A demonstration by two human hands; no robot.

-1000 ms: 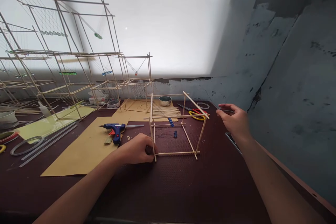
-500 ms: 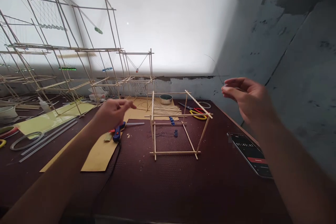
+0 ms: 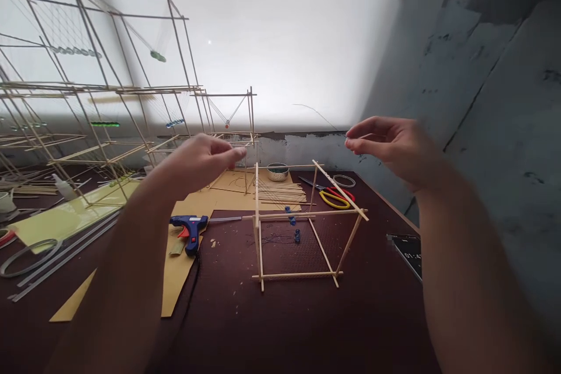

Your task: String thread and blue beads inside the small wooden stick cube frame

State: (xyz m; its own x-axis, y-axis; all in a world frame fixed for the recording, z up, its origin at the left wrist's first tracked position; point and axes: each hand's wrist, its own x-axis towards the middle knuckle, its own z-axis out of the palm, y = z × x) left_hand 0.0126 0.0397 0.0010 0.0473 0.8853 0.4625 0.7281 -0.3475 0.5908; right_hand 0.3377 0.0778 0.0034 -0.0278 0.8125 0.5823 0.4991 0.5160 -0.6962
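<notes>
Our right hand (image 3: 394,146) pinches a thin thread (image 3: 313,110), its loose end curling up and left of the fingertips. Our left hand (image 3: 199,160) has its fingers bunched, and we cannot tell on what. The stick frame (image 3: 298,274) stands below both, and we judge a slack thread could snag and tip it.

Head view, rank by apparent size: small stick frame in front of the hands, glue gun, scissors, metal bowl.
1. stick frame, clearly the largest.
2 and 3. glue gun and scissors: they look about alike, and the scissors lie farther back, so I won't rank them.
4. metal bowl, smallest, though also farthest back.
</notes>
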